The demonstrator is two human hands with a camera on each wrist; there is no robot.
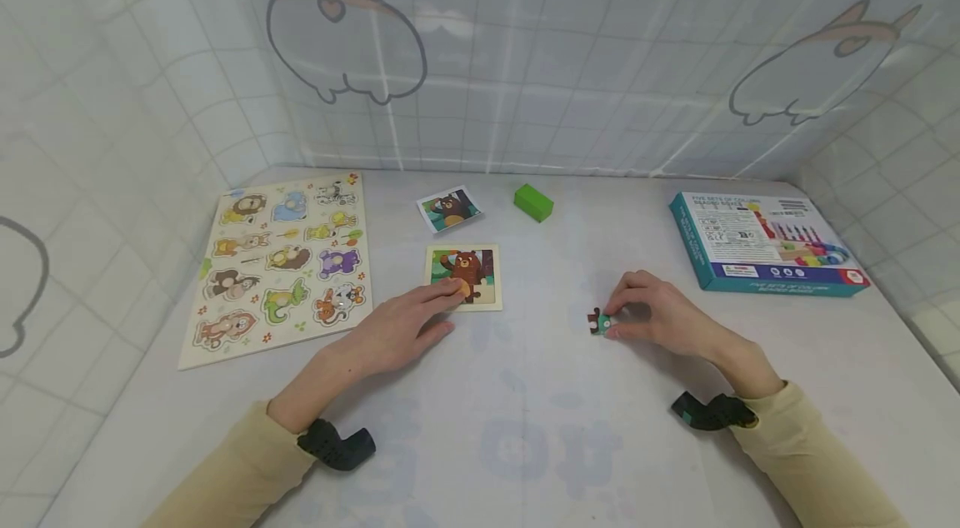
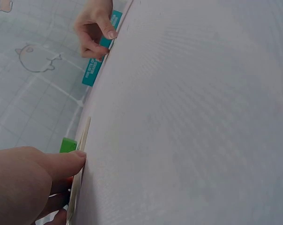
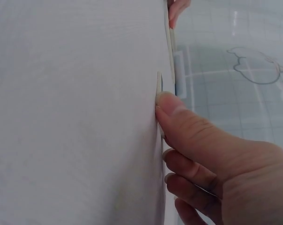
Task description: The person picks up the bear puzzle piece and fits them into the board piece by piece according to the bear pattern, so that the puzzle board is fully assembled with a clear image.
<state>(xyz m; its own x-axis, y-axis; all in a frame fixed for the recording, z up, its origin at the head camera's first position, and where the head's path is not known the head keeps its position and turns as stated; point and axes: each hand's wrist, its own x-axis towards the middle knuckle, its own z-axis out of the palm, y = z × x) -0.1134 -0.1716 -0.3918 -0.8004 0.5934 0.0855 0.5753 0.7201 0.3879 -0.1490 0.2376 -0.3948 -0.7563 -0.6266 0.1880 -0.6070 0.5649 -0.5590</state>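
A square wooden jigsaw board (image 1: 487, 303) with a brown bear picture lies flat, its lower right corner showing bare wood. My left hand (image 1: 401, 324) rests on its left part with the fingers stretched over the picture and the thumb near the front edge, as the left wrist view also shows the thumb (image 2: 69, 161) by the board's edge. Off to the right, my right hand (image 1: 660, 316) pinches a small green and brown puzzle piece (image 1: 600, 322) between thumb and fingers. In the right wrist view the thin piece (image 3: 159, 82) appears edge-on, low over the white table.
Behind the board lie a bear picture card (image 1: 450, 210) and a green block (image 1: 533, 202). A large animal peg puzzle (image 1: 277, 278) is at the left. A teal-edged bead box (image 1: 765, 241) lies at the right. Tiled-pattern sheeting (image 1: 525, 53) rises behind the table.
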